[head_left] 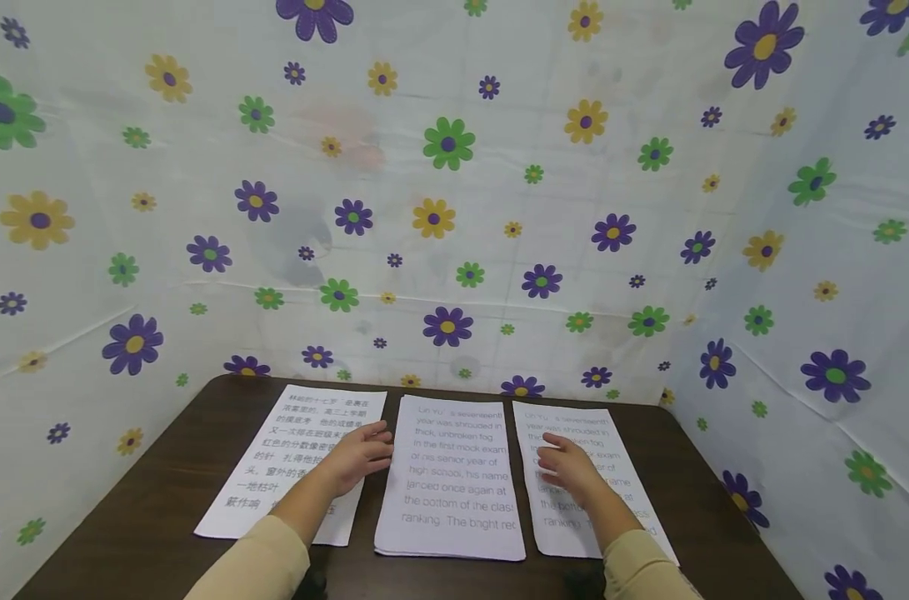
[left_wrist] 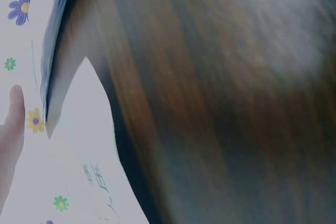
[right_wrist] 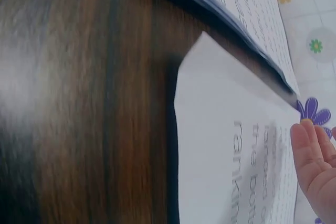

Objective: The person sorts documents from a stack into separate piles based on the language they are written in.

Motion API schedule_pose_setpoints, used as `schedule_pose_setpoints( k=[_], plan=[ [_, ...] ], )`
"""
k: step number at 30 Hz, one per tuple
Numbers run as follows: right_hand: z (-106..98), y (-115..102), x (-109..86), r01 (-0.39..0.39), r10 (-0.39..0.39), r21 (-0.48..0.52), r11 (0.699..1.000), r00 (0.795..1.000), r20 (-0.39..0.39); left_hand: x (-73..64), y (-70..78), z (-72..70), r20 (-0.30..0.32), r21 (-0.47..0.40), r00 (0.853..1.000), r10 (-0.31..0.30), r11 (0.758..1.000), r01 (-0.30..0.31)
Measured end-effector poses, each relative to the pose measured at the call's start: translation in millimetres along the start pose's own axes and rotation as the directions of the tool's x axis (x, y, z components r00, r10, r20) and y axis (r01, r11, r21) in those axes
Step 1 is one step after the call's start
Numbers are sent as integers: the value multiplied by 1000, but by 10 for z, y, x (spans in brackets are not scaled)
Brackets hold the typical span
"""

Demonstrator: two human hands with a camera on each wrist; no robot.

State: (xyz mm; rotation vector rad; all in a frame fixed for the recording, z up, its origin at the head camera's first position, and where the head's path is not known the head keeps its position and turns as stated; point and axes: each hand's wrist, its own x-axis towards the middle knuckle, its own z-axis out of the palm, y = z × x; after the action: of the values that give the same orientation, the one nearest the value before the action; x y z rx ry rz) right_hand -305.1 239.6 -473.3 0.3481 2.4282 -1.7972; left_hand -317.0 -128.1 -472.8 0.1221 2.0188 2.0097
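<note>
Three sets of printed paper lie side by side on a dark wooden table. My left hand (head_left: 357, 458) is over the right part of the left sheet (head_left: 274, 450), which bears Chinese text; its fingers point toward the middle stack and hold nothing. English text covers the middle paper stack (head_left: 454, 475), whose edge shows several layers. Over the right sheet (head_left: 574, 533), also in English, my right hand (head_left: 571, 473) hovers with loosely bent fingers and nothing in them. In the right wrist view the fingers (right_wrist: 310, 145) appear at the right edge, apart from the paper.
The dark table (head_left: 154, 467) extends to both sides of the papers and in front of them. A white curtain (head_left: 394, 183) with purple, green and yellow flowers hangs behind the table and along both sides. Beige sleeves (head_left: 255, 562) cover both forearms.
</note>
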Motion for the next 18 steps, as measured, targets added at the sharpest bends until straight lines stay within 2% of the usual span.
schedule_pose_setpoints(
  k=[9, 18],
  plan=[
    [164, -29, -18, 3, -2, -17, 1000, 1000, 26, -52, -33, -83, -56, 30, 998, -11, 999, 13],
    [287, -25, -11, -17, 19, -35, 999, 998, 52, -73, -54, -107, -66, 71, 996, -53, 996, 57]
  ],
)
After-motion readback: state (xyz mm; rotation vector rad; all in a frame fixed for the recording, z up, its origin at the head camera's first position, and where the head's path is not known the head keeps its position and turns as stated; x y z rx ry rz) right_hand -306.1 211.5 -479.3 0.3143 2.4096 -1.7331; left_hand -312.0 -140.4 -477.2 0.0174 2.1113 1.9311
